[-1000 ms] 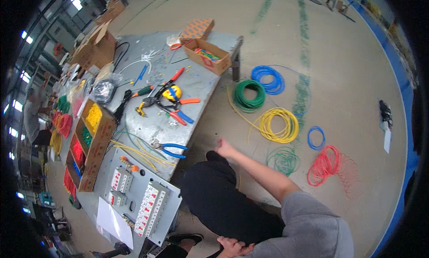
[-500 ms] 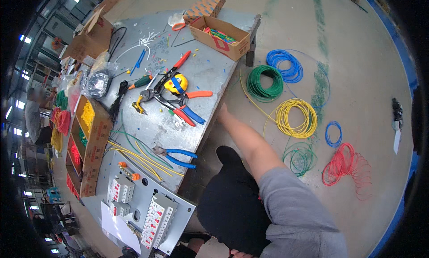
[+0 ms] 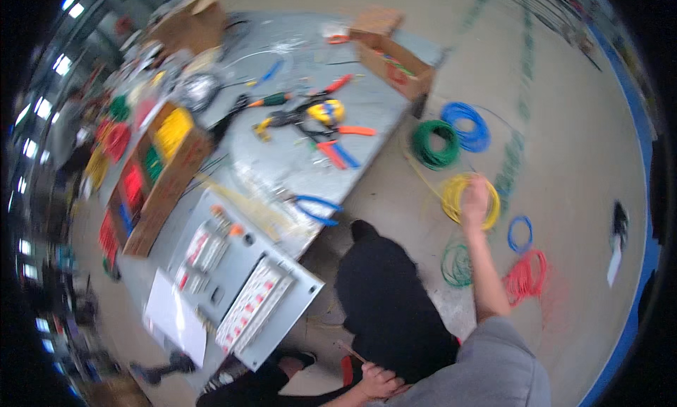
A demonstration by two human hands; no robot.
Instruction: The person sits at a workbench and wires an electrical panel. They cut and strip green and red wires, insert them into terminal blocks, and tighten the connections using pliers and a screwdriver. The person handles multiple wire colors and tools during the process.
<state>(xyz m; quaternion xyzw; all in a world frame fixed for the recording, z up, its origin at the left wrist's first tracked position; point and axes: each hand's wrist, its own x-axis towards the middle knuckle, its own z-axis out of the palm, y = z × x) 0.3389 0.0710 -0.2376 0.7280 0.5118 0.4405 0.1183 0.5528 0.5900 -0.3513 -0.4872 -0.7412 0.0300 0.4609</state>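
Clock directions run from the middle of the view. At 3 o'clock the right hand (image 3: pixel 476 199) was in front of the yellow coil of wire (image 3: pixel 452 201) on the floor (image 3: pixel 564 160). Its fingers were too blurred to tell whether they grasped the wire or were released. At half past five the left hand (image 3: pixel 381 380) had curled fingers beside the black-clad knee (image 3: pixel 395 301); a thin stick (image 3: pixel 350 349) lay against them, and I could not tell whether they gripped it.

On the table (image 3: pixel 367 62) at 9 o'clock, a cardboard box with dividers (image 3: pixel 176 199) held small pieces, one colour to a compartment: yellow (image 3: pixel 171 133) at its 1 o'clock end, then green (image 3: pixel 153 164), red (image 3: pixel 132 185), and blue (image 3: pixel 125 218) toward 7 o'clock. At 1 o'clock a smaller box (image 3: pixel 384 71) held orange and green bits, blurred. At 10 o'clock a clear plastic bag (image 3: pixel 197 91) held something dark, and just beyond it, toward 11, stood a big open carton (image 3: pixel 190 28), its inside hidden
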